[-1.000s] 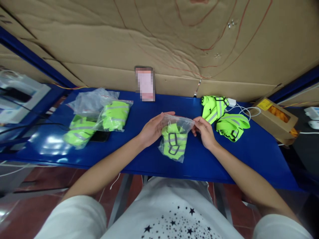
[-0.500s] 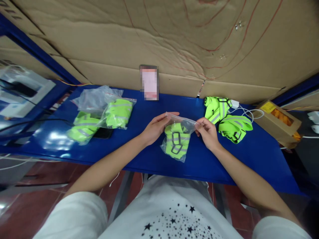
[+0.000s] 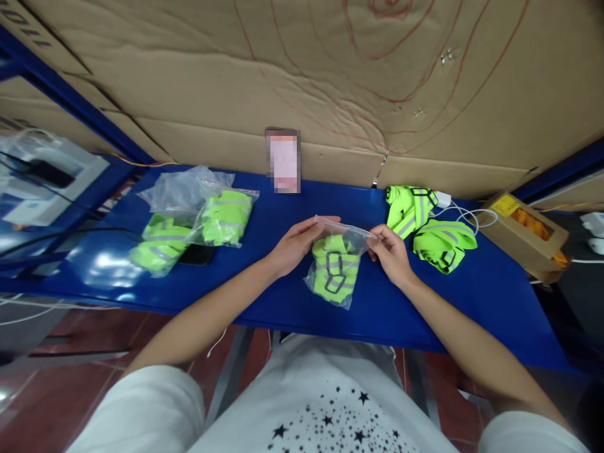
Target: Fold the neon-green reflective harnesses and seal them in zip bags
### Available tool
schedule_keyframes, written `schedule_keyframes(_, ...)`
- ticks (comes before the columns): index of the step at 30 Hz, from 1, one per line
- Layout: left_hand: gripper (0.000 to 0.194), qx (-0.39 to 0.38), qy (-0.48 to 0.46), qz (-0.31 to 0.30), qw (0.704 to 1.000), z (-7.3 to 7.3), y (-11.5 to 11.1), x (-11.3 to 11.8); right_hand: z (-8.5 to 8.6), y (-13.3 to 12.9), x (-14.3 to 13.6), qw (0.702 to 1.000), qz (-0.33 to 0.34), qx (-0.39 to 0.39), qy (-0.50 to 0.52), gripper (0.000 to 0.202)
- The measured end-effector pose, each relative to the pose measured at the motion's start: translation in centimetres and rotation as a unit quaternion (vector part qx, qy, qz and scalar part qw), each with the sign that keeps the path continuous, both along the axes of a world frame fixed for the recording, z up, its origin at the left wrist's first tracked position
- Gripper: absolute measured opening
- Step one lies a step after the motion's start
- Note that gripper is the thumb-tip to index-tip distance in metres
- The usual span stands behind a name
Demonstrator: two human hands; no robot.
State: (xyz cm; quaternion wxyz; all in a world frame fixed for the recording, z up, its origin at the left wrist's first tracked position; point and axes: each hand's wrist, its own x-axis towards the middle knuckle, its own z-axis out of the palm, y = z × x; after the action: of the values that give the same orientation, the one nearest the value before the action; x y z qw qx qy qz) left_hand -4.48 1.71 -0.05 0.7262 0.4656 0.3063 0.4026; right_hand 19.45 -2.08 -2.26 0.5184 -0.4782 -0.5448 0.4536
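A clear zip bag [image 3: 346, 234] hangs between my two hands over the front of the blue table. Inside it lies a folded neon-yellow reflective strap [image 3: 323, 277] with grey stripes and two black buckles. My left hand [image 3: 296, 244] grips the bag's top left corner, its fingers reaching behind the zip edge. At the other end of that edge, my right hand [image 3: 391, 251] pinches the top right corner between thumb and fingers. Just right of my right hand sit a rolled reflective strap [image 3: 446, 242] and, behind it, a looser strap [image 3: 408, 207], both unbagged.
Bagged straps [image 3: 226, 217] and clear plastic bags [image 3: 182, 187] lie at the left of the blue table [image 3: 274, 302]. A phone [image 3: 284, 160] with a blurred screen leans on the cardboard wall [image 3: 189, 88]. At the right stand a cardboard box [image 3: 526, 236] and a white cable [image 3: 486, 217].
The whole view has shifted slightly, so the table items appear a little lower. Both hands keep the same hold on the bag's top edge.
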Motion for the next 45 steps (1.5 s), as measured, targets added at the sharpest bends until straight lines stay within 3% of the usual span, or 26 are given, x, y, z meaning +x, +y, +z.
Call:
schedule_keyframes(11, 0.043, 0.006, 0.017, -0.020, 1.000, 0.51, -0.15, 0.07, 0.07, -0.02, -0.14, 1.000, -0.005, -0.011, -0.003, 0.037)
schedule_keyframes(19, 0.045, 0.008, 0.025, -0.034, 0.999, 0.28, -0.01, -0.02, 0.08, -0.18, 0.08, 1.000, -0.002, 0.013, -0.019, 0.032)
schedule_keyframes(31, 0.041, 0.009, 0.033, -0.048, 0.998, 0.00, 0.03, -0.19, -0.10, -0.19, 0.12, 1.000, 0.014, -0.012, 0.003, 0.032)
schedule_keyframes(45, 0.043, 0.074, 0.092, -0.083, 0.989, -0.17, -0.03, -0.42, 0.18, -0.42, -0.06, 0.999, 0.015, -0.014, -0.038, 0.035)
